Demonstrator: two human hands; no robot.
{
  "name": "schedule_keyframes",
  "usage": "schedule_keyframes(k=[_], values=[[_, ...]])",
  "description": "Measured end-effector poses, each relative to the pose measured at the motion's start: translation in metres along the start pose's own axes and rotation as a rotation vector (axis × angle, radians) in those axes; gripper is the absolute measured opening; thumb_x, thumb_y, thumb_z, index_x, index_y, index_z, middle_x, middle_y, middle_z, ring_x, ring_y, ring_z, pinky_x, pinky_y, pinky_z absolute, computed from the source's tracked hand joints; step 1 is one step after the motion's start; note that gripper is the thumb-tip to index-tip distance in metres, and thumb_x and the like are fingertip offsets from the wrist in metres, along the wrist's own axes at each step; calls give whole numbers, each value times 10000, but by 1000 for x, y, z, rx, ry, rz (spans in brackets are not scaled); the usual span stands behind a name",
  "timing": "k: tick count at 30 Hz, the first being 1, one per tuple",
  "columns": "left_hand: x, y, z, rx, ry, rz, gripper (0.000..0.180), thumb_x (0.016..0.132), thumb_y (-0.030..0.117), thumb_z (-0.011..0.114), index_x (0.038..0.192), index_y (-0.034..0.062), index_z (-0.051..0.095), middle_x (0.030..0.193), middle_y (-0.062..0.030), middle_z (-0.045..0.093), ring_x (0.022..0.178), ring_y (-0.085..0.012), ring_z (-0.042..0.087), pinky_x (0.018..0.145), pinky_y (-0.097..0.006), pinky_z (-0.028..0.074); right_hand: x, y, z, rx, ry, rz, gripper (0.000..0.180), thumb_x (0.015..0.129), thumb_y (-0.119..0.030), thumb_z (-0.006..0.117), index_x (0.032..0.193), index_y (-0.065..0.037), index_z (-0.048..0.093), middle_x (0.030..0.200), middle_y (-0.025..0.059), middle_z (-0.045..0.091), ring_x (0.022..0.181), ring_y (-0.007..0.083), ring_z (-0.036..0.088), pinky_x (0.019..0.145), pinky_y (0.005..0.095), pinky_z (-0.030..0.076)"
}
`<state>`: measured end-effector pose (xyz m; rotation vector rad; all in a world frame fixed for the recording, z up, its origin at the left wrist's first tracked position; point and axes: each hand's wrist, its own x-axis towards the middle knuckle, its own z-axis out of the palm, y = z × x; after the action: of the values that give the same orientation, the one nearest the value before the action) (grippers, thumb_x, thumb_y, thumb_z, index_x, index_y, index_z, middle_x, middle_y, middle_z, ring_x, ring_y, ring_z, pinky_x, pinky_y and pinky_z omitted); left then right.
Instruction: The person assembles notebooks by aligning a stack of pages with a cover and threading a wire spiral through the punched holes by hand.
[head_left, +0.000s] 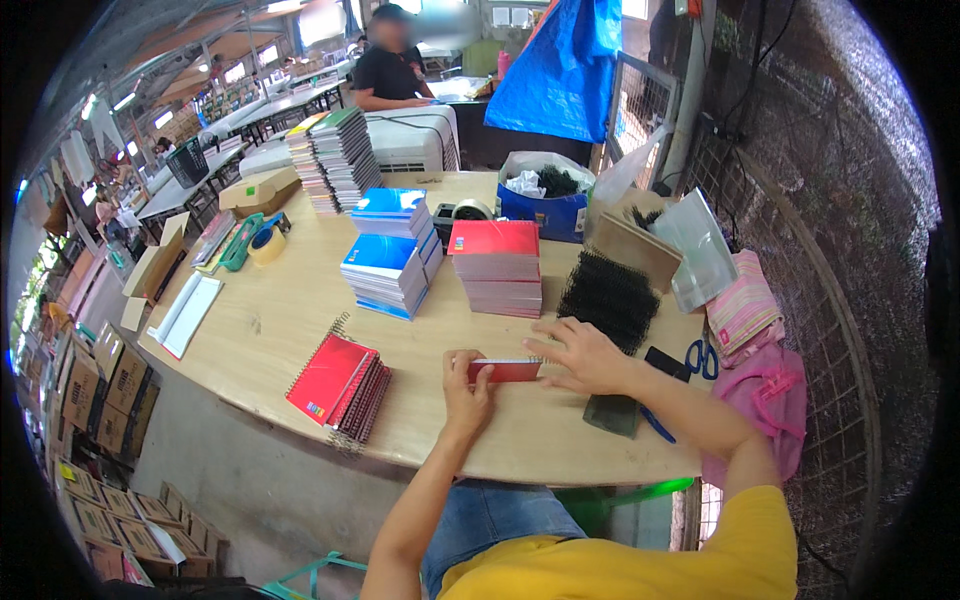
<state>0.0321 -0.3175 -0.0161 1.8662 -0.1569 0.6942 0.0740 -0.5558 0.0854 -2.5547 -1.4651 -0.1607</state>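
Note:
In front of me, my left hand [467, 392] grips the left end of a small red notebook [512, 372], fingers and thumb closed round it. The notebook stands tilted, its pale page edge turned up. At its right end, where some wire coil shows, my right hand [585, 357] hovers with fingers spread; whether a fingertip touches the coil I cannot tell. Beyond that hand lies a heap of black spiral binding coils [608, 298]. Left of my left hand sits a pile of coil-bound red notebooks [335, 385]. Behind the held one rises a stack of red-covered pads [495, 268].
Blue-covered stacks [385, 270] and taller notebook piles [340, 160] stand farther back. A blue box [543, 215], tape roll [267, 246] and open cardboard box [155, 270] are on the table [250, 310]. Blue scissors [702, 358] lie right. Across the table a person [390, 70] works.

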Motion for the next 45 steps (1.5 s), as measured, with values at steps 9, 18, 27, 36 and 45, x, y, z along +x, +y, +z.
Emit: schedule_keyframes(k=[9,18,27,36,45], values=[[9,6,3,14,-3,0,459,712,132,888,997,2,553,1011,-142,488,901,-302,543,775,-388,500,-80,4,-1,-330,-537,-518,1104,622,-390,863,1566,-245,308,1617,126,299,1463,375,322,1184,648,223],[9,-1,1,83,16,24,474,701,148,898,976,4,539,996,-144,479,892,-319,524,780,-402,478,-108,14,-21,-70,-528,-322,1056,669,-315,814,1581,-259,285,1518,280,299,1343,445,413,1110,534,386],[7,5,0,62,-11,33,535,654,194,933,978,12,547,993,-135,480,877,-306,521,752,-391,478,-43,-3,-44,484,-163,-241,614,875,-272,714,1450,-180,522,1382,185,469,1260,317,469,1029,421,426],[9,4,15,-23,-44,8,595,611,259,952,983,19,553,959,-123,502,867,-299,528,759,-405,469,-34,46,2,1381,-31,501,547,959,-295,638,1404,-18,481,1247,81,611,1149,164,568,1031,314,420],[9,0,22,-48,-91,-16,580,590,189,950,951,19,529,939,-110,477,826,-278,497,729,-383,456,-13,51,33,596,-57,183,564,928,-347,652,1355,15,585,1278,173,630,1185,275,603,1040,352,445]])
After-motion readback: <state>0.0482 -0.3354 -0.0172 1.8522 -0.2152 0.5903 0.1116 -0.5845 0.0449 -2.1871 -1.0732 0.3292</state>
